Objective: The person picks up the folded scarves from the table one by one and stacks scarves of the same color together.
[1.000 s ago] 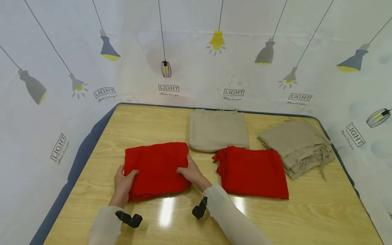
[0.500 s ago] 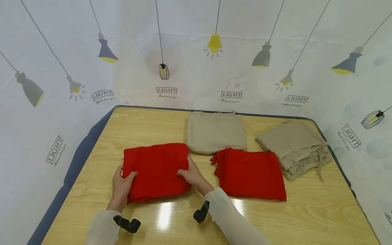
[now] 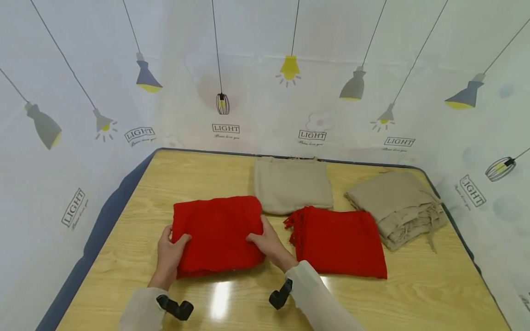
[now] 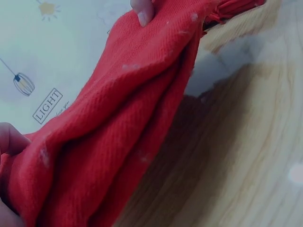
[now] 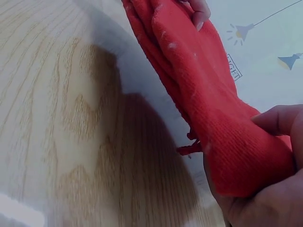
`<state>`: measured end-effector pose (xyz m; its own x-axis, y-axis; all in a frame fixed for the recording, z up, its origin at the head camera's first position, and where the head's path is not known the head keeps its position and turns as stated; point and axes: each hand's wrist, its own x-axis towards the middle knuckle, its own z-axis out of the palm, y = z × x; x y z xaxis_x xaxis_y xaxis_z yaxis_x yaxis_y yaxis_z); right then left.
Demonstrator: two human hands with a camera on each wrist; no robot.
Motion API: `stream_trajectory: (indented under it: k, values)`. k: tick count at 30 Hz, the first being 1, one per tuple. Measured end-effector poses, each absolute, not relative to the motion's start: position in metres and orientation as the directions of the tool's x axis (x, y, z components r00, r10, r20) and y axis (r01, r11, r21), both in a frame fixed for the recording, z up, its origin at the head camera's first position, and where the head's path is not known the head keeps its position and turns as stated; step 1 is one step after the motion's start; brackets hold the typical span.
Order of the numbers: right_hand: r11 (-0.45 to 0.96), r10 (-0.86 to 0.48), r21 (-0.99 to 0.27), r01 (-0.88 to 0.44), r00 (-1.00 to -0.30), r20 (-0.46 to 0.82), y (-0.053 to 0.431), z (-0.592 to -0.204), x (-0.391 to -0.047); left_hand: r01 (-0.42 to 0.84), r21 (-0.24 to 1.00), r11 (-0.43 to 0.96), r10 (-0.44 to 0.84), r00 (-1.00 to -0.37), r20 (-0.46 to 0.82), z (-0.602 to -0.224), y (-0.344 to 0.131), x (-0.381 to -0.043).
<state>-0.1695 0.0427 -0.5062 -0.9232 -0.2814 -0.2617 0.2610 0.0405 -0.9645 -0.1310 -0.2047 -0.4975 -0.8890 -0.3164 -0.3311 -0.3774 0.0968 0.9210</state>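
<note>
A folded red scarf (image 3: 217,234) is held up between both hands, over the left half of the table. My left hand (image 3: 169,255) grips its left edge, thumb on top and the other fingers partly hidden behind the cloth. At the opposite edge my right hand (image 3: 269,243) pinches the scarf the same way; in the right wrist view its thumb (image 5: 279,118) presses on the knitted cloth. Several folded layers show in the left wrist view, and a shadow on the wood lies below them.
A second folded red scarf (image 3: 339,243) with fringe lies to the right of the held one. Behind are a flat folded beige scarf (image 3: 293,186) and, at the far right, another beige scarf (image 3: 397,207), thicker and turned askew. A patterned curtain (image 3: 256,82) surrounds the wooden table (image 3: 198,170).
Both hands have shifted slightly to the right with the red scarf, keeping their hold. The head view has tilted a little; the other scarves stay where they lie.
</note>
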Motion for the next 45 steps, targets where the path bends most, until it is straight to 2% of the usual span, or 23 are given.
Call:
stream_trajectory:
  k: [18,45]
  values:
    - [0.044,-0.25,-0.964,0.262,-0.931,-0.264,0.062,-0.496,-0.157,-0.346,0.936,0.068,-0.293,-0.903,-0.313,-0.481,-0.184,-0.13]
    - [0.157,-0.004,-0.948,0.278,-0.959,-0.282,0.145,-0.485,-0.146,-0.26,0.964,-0.053,-0.127,-0.956,-0.265,-0.481,-0.098,-0.153]
